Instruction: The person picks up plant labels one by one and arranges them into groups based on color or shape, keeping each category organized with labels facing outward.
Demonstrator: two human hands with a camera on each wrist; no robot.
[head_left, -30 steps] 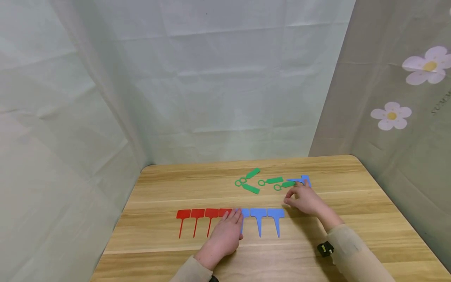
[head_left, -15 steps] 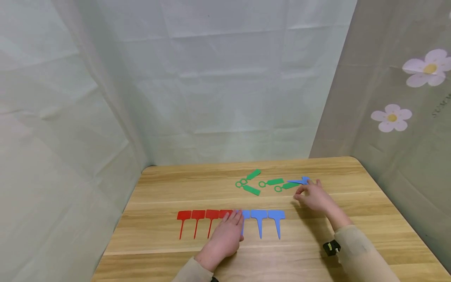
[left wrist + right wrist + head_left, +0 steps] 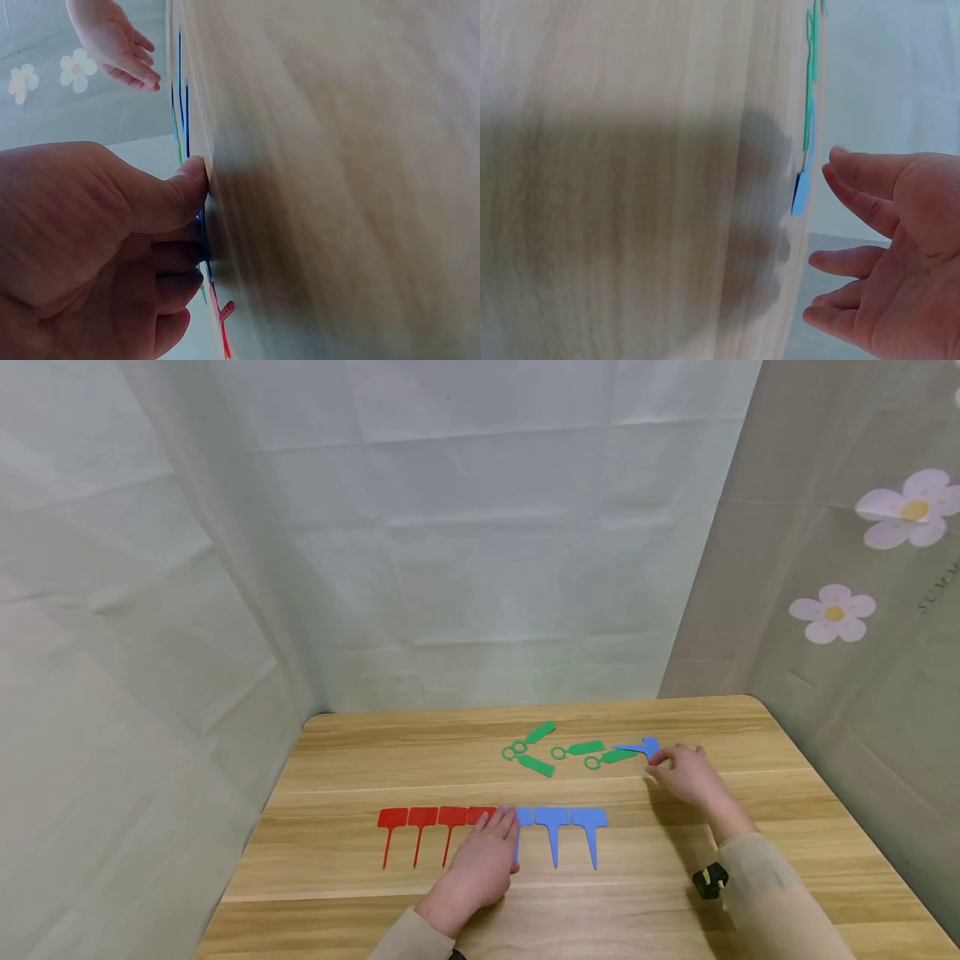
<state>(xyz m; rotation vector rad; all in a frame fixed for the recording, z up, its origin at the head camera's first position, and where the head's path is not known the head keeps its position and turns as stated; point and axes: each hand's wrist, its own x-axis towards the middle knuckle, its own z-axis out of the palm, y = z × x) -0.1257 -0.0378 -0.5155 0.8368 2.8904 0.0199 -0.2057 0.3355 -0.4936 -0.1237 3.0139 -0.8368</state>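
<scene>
My left hand (image 3: 480, 864) rests on the row of T-shaped plant labels with its fingers extended, covering parts of a red label (image 3: 480, 815) and a blue label (image 3: 524, 817) at the middle. In the left wrist view the left thumb (image 3: 169, 199) is down close to the tabletop. Farther back, my right hand (image 3: 688, 774) hovers by the head of a loose blue plant label (image 3: 649, 746), which lies sideways. The right wrist view shows that hand (image 3: 900, 247) with fingers loosely bent and apart, the blue label (image 3: 801, 193) beyond the thumb and index fingertips.
Several green ring tags (image 3: 585, 747) lie scattered at the back; one (image 3: 618, 756) is right beside the loose blue label. More red labels (image 3: 422, 816) extend the row leftward, more blue ones (image 3: 589, 817) rightward. Fabric walls (image 3: 480, 568) enclose the wooden table (image 3: 360, 760).
My right hand has moved right across the loose blue label, uncovering more of it, and its thumb and index tips have come close to the label's head. My left hand stays put.
</scene>
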